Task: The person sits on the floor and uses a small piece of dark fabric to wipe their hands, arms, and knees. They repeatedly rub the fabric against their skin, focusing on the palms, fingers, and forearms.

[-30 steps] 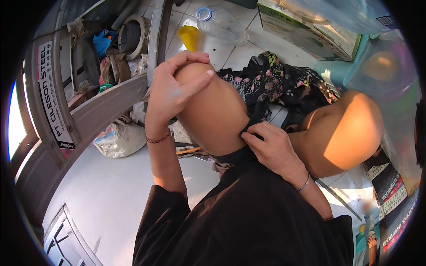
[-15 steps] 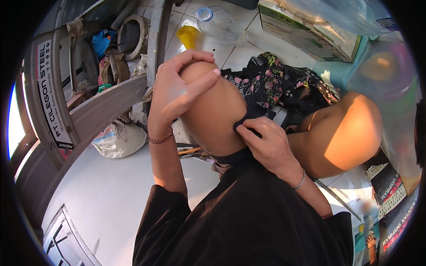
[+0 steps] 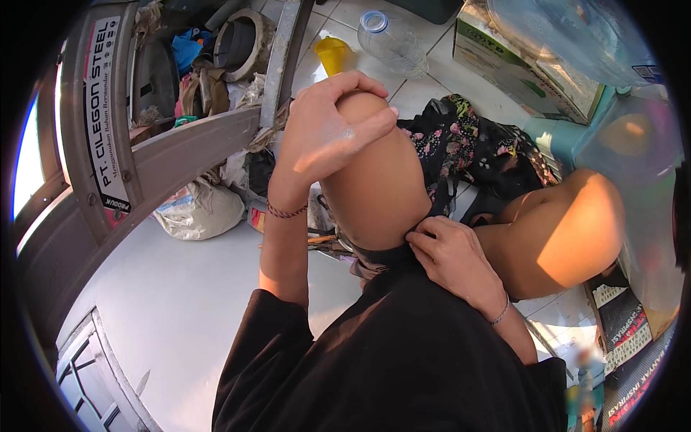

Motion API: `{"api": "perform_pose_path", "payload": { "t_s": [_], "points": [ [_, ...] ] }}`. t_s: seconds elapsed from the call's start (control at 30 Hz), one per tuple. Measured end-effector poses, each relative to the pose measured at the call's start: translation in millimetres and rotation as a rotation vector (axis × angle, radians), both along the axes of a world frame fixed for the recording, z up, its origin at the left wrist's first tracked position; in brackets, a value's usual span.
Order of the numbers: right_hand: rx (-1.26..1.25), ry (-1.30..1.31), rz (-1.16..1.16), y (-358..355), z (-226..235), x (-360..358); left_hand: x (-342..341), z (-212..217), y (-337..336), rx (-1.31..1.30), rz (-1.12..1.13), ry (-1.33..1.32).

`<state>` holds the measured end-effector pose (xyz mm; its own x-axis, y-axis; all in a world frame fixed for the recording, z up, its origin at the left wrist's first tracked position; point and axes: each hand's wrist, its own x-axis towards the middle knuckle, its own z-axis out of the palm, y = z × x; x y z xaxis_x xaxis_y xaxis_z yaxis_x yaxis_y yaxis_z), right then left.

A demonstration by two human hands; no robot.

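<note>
Metal frame [image 3: 180,144]: grey beam on the far left, a white sack [image 3: 198,209] below it on the pale floor.
Left hand [image 3: 327,137]: cupped over the top of the raised knee [image 3: 378,180], fingers spread and pressed onto the skin, grasping the kneecap (a thread bracelet sits at the wrist).
Black hem [image 3: 381,255]: edge of the dark garment, wrapped round the thigh just below that knee, centre of the view.
Hem axis: the band runs crosswise, left to right; the thigh it circles runs from the body up and away, the knee pointing to the picture's top.
Right hand [image 3: 450,259]: fingertips pinched shut on the hem at its right side.
Change: over the last second both hands kept their holds; the right hand only crept a little toward the body, so the hem is likely still being adjusted.
Other knee [image 3: 568,230]: bare, to the right, with a floral cloth [image 3: 468,140] behind.
</note>
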<state>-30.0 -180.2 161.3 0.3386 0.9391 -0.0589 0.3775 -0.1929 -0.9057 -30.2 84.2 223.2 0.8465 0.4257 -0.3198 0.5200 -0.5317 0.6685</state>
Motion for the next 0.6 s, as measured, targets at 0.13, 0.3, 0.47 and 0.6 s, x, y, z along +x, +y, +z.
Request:
{"api": "perform_pose_path", "payload": {
  "t_s": [0.13, 0.3, 0.47, 0.6],
  "points": [
    [0.392, -0.066, -0.388, 43.0, 29.4, 9.7, 8.4, -4.6, -1.7, 0.012, -0.020, 0.059],
    [0.342, -0.386, -0.033, 55.7, 11.2, -15.0, 25.0, 1.2, -5.7, 0.158, -0.083, 0.131],
    [0.246, -0.003, 0.101, 26.3, 6.9, -16.1, 41.3, -7.6, -7.0, 0.067, 0.023, -0.084],
    [0.295, 0.454, -0.308, 7.2, 25.7, 28.4, 100.7, 28.3, -31.9, -0.632, 0.345, -0.582]
  ]
}}
